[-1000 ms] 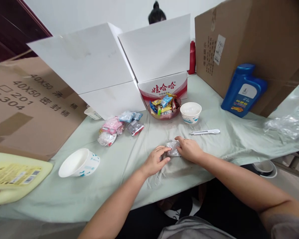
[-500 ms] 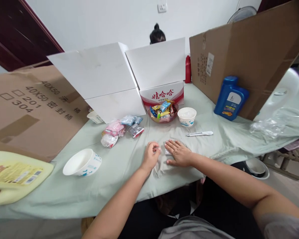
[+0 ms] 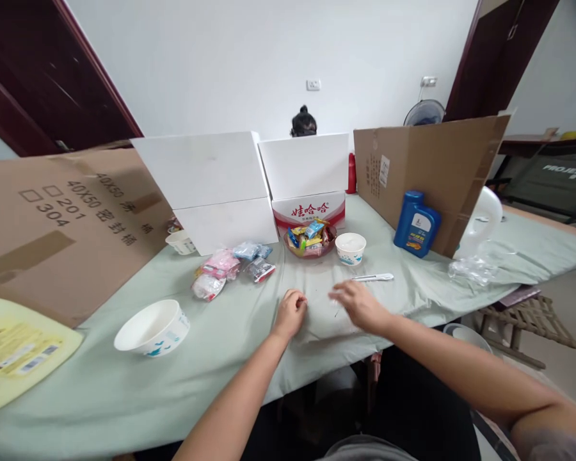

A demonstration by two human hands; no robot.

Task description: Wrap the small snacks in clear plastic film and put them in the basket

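Observation:
My left hand (image 3: pixel 292 314) rests on the green tablecloth (image 3: pixel 249 339) with its fingers curled and pressed together; whatever is inside them is hidden. Just to the right, my right hand (image 3: pixel 363 308) is raised a little over the cloth, fingers bent together and slightly smeared by motion. Something faint and clear shows at its fingertips, too small to name. Beyond the right hand lies a white utility knife (image 3: pixel 374 278). A white paper bowl (image 3: pixel 350 250) stands behind the knife, beside a pink glass bowl (image 3: pixel 310 251) of wrapped snacks.
Several packets in clear wrap (image 3: pixel 223 264) lie left of centre. A larger paper bowl (image 3: pixel 153 330) and a yellow jug (image 3: pixel 19 352) are at the left. White boxes (image 3: pixel 221 186), a brown carton (image 3: pixel 427 173) and a blue bottle (image 3: pixel 416 224) stand behind. Crumpled plastic (image 3: pixel 473 270) lies right.
My right hand has risen from lying flat on a small clear item, and its fingers have bent together. My left hand stays curled in place. The view has tilted up.

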